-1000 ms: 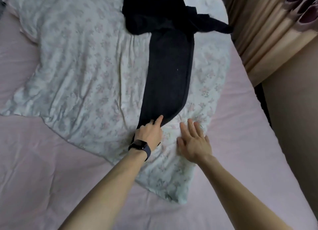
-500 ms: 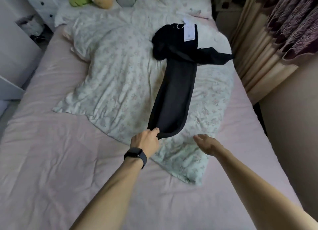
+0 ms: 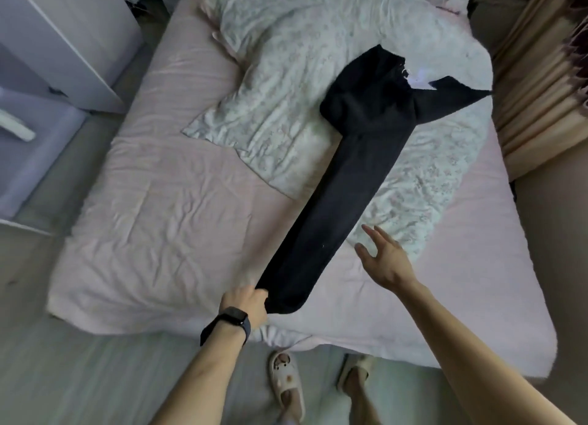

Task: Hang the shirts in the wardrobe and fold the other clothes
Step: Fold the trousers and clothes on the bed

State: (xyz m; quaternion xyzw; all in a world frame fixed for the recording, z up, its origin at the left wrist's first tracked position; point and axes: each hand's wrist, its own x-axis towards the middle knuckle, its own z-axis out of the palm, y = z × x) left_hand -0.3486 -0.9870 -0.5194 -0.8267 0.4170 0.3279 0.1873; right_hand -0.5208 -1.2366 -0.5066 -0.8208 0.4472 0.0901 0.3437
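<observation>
A pair of black trousers (image 3: 346, 182) stretches lengthwise across the bed, its waist bunched on the floral duvet at the far end with a white tag showing. My left hand (image 3: 246, 302), with a dark watch on the wrist, grips the near leg end at the bed's front edge. My right hand (image 3: 383, 259) hovers just right of the trouser leg with fingers spread, holding nothing.
The bed has a pink sheet (image 3: 165, 221) and a floral duvet (image 3: 305, 74) on its far half. A white cabinet (image 3: 63, 39) stands at the left, beige curtains (image 3: 541, 84) at the right. My feet in slippers (image 3: 286, 383) stand on the floor by the bed.
My left hand has pulled the trouser leg toward the bed's front edge, stretching the trousers out. The view has backed away from the bed. My right hand has lifted off the duvet.
</observation>
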